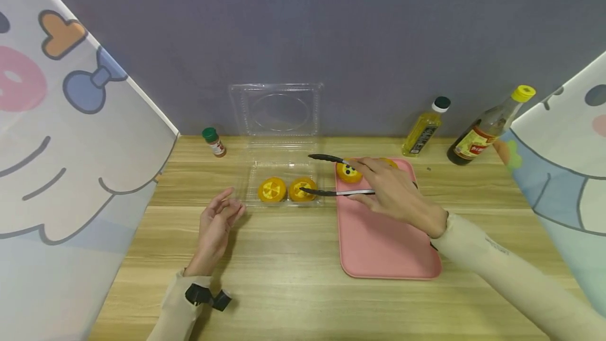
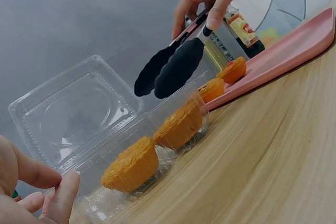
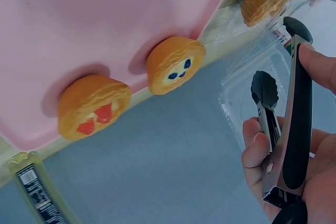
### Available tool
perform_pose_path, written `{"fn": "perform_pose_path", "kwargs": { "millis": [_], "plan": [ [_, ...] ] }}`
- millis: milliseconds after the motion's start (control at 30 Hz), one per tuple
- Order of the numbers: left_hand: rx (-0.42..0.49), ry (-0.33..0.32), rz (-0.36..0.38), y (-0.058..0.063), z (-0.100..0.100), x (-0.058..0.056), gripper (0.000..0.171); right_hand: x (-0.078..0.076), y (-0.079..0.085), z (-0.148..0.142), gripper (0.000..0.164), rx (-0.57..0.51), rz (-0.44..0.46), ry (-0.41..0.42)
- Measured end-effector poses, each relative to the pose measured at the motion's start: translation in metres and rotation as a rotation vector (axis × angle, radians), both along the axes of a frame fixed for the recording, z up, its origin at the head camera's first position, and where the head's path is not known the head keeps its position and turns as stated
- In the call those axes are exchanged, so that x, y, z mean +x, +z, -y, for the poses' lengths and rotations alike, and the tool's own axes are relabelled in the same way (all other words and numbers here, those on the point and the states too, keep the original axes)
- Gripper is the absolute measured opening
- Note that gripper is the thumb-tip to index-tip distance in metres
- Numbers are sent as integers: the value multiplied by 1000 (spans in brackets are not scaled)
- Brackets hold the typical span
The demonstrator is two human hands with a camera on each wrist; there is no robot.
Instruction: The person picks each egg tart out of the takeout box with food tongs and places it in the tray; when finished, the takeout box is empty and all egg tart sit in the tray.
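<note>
The right hand (image 1: pixel 390 189) grips black-tipped tongs (image 1: pixel 326 192), spread over an open clear plastic clamshell (image 1: pixel 284 171) holding two tarts (image 1: pixel 272 190). The left hand (image 1: pixel 218 225) has fingertips nearly meeting at the clamshell's left edge; whether they grip is unclear. Two more tarts (image 3: pixel 94 107) sit on a pink tray (image 1: pixel 383 246).

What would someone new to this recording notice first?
The eye likely goes first to the black-tipped tongs, spread open in the right hand over the clear container. Beneath them, two yellow tarts sit side by side in that container, its lid raised behind. To the right, the pink tray stands out, with two more tarts near its far edge.
</note>
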State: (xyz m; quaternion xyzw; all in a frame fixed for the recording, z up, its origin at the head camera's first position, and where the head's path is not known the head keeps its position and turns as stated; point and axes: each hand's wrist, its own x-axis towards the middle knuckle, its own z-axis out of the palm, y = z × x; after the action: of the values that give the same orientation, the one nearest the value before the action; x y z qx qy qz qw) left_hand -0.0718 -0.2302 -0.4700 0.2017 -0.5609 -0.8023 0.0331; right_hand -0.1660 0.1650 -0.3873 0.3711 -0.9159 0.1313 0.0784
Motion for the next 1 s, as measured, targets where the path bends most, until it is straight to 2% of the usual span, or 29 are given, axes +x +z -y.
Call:
{"fn": "perform_pose_path", "kwargs": {
  "millis": [467,1000],
  "plan": [
    [-1,-7,-2,-2,1,0,55,-13,3,28,74,107,-21,142],
    [-4,11,-2,-2,0,0,54,-29,-2,54,76,78,-14,237]
  ]
}}
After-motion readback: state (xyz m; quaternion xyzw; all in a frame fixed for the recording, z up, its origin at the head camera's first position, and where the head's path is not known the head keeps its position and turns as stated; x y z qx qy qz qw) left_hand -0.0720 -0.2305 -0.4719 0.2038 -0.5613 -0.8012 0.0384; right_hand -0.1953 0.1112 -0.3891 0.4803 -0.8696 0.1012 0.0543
